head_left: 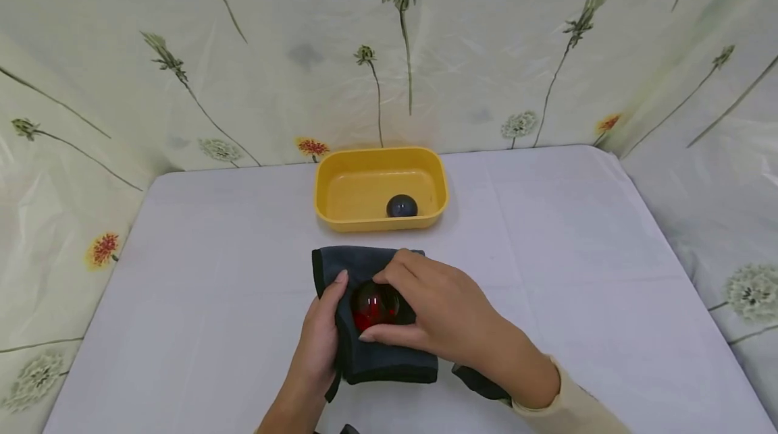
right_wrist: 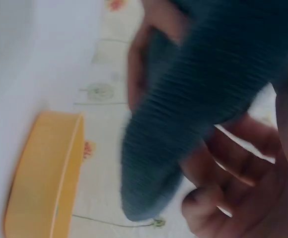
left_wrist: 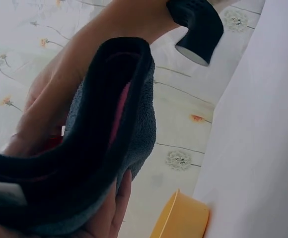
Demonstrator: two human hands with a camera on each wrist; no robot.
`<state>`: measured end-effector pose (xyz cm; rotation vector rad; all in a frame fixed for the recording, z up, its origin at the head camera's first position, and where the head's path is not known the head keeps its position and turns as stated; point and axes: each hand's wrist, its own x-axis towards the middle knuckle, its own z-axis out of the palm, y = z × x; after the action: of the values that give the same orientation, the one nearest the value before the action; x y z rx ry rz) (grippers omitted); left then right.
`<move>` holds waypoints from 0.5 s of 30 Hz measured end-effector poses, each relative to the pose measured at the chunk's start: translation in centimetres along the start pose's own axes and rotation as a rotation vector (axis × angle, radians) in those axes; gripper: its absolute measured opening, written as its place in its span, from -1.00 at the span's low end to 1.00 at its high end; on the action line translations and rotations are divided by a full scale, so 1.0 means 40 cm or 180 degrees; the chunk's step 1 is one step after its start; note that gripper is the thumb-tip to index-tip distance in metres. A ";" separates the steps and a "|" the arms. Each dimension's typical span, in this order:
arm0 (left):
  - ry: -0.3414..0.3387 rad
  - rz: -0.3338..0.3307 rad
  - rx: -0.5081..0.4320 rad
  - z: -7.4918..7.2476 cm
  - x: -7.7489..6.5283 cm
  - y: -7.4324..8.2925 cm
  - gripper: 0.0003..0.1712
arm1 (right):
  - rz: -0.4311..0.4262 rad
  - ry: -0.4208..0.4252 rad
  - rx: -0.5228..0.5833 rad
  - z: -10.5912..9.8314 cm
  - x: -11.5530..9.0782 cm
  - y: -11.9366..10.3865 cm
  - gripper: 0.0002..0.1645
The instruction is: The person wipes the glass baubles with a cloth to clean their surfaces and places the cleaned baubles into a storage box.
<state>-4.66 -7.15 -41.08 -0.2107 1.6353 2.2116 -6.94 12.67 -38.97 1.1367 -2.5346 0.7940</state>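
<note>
A dark blue-grey cloth (head_left: 392,361) with black edging lies folded over my left hand (head_left: 317,343), which grips it with the thumb on top. On the cloth sits a shiny, see-through red ball (head_left: 369,309). My right hand (head_left: 450,309) holds this ball from the right between thumb and fingers. In the left wrist view the cloth (left_wrist: 143,114) hangs in a fold with a pale label (left_wrist: 5,193), and only a bit of red shows behind it. The cloth (right_wrist: 183,114) is blurred in the right wrist view and hides the ball there.
A yellow tray (head_left: 322,211) stands beyond the cloth near the table's back edge. A dark, glossy ball (head_left: 402,205) rests inside it, toward the front right. White cloth covers the table (head_left: 213,285), and flower-printed sheeting (head_left: 273,69) hangs around the back and sides.
</note>
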 end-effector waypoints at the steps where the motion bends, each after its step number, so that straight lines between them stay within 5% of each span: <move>1: 0.0002 -0.0016 0.0010 0.001 0.000 0.000 -0.30 | 0.0017 0.0093 -0.0083 0.007 0.001 -0.001 -0.24; 4: 0.0015 -0.0043 0.0026 0.004 0.000 0.000 -0.30 | 0.0033 0.0173 -0.0154 0.015 0.001 0.000 -0.17; 9: 0.0054 0.0013 0.0065 -0.002 -0.004 0.001 -0.30 | 0.0001 -0.0320 0.0164 -0.016 -0.011 0.006 -0.07; 15: 0.0018 0.0009 -0.0034 -0.005 -0.002 0.004 -0.32 | -0.0302 -0.0540 0.0493 -0.044 -0.015 0.013 -0.23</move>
<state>-4.69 -7.39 -40.98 -0.2176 1.6281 2.2243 -6.91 14.35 -37.98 1.4187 -2.5671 0.9186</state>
